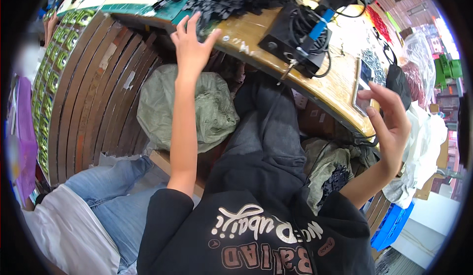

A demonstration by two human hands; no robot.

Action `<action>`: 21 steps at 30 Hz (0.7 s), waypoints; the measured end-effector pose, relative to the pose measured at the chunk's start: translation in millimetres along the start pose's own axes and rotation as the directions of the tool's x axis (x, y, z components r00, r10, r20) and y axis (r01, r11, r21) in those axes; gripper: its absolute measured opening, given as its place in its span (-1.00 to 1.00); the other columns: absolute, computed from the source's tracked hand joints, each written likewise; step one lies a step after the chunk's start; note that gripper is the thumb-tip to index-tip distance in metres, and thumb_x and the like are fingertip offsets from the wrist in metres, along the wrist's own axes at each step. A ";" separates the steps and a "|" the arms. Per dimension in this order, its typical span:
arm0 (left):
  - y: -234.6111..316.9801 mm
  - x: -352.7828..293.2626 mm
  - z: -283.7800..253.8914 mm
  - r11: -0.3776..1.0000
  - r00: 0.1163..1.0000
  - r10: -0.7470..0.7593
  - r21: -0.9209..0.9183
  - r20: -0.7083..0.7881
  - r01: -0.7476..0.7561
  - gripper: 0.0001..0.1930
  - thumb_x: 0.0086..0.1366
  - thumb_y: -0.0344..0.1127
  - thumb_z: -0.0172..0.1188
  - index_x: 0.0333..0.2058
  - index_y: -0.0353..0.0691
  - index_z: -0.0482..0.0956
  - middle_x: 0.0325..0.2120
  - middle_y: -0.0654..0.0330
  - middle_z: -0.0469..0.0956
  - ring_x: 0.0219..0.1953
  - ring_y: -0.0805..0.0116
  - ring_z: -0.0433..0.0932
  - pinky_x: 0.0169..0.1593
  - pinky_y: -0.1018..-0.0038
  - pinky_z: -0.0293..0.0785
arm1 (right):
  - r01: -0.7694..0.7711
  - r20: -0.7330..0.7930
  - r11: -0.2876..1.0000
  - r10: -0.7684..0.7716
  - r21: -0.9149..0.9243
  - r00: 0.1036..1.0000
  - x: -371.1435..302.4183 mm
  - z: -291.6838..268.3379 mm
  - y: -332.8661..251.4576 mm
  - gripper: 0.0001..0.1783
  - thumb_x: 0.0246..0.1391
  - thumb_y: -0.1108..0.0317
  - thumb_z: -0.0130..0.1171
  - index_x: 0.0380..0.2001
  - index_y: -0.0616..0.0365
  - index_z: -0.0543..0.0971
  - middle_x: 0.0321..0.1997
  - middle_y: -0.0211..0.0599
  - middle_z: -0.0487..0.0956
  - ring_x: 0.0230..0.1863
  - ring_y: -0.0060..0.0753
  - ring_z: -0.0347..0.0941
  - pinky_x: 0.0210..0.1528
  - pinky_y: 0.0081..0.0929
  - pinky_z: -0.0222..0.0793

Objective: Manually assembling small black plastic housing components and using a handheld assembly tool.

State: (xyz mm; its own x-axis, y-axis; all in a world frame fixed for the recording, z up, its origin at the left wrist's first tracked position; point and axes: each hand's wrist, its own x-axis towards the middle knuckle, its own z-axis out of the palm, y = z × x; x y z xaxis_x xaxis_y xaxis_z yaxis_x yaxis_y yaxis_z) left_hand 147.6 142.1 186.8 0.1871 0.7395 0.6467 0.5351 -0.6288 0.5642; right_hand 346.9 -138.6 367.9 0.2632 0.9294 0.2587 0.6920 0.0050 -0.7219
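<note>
My left hand point(190, 51) is raised at the near edge of the wooden table point(241, 34), its fingers spread apart. Just beyond its fingertips lies a heap of small flat black plastic pieces point(226, 1), some hanging over a green mat point(170, 12). Nothing shows in that hand; whether a fingertip touches the heap I cannot tell. Off the table's right corner, my right hand point(391, 122) is lifted with thumb and forefinger curved and apart. Closest to it is a bent metal rod point(356, 90) on the tabletop. I see nothing held there either.
A black box with coiled cables point(295, 43) sits at the table's edge. Beneath are a greenish sack point(217, 110) and another sack of black pieces point(335, 179). Stacked brown boards point(93, 97) stand left, beside a seated person in jeans point(118, 191). A blue crate point(391, 225) is at lower right.
</note>
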 end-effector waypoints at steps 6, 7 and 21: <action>-21.2 9.7 3.3 1.000 0.999 -0.003 0.026 0.045 0.002 -0.65 0.13 -0.24 0.12 -0.13 -0.28 0.44 -0.18 0.03 0.44 -0.11 0.18 0.40 -0.02 0.40 0.27 | -0.212 -0.442 0.961 0.270 0.176 0.855 -59.4 -28.5 92.6 -0.71 0.02 0.55 0.00 -0.13 0.33 0.41 -0.28 -0.25 0.50 -0.19 -0.53 0.39 -0.08 -0.62 0.24; -18.4 8.6 4.1 0.999 0.998 -0.053 -0.001 0.029 0.053 -0.66 0.18 -0.21 0.07 -0.11 -0.26 0.44 -0.18 0.04 0.43 -0.10 0.20 0.39 -0.02 0.43 0.26 | -0.211 -0.523 0.963 0.268 0.166 0.809 -62.5 -33.2 108.4 -0.72 0.03 0.54 -0.01 -0.13 0.32 0.41 -0.28 -0.26 0.50 -0.19 -0.53 0.40 -0.08 -0.62 0.25; 4.6 -9.8 4.0 0.654 0.856 -0.515 -0.670 -0.054 0.351 -0.60 0.32 -0.11 -0.17 -0.04 -0.32 0.23 -0.26 0.13 0.34 -0.30 0.35 0.37 -0.31 0.44 0.34 | -0.294 -0.649 0.950 0.159 -0.105 0.744 43.9 -95.9 285.6 -0.78 -0.07 0.49 0.01 -0.29 0.21 0.50 -0.41 -0.24 0.55 -0.48 -0.47 0.46 -0.39 -0.56 0.35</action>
State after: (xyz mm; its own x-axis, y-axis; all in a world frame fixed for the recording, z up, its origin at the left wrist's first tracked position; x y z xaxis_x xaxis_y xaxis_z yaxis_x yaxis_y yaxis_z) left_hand 151.6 132.9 181.0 -0.1597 0.9435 0.2904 -0.1368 -0.3125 0.9400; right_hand 620.5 -131.8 234.6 0.7420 0.4527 0.4944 0.6504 -0.3077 -0.6944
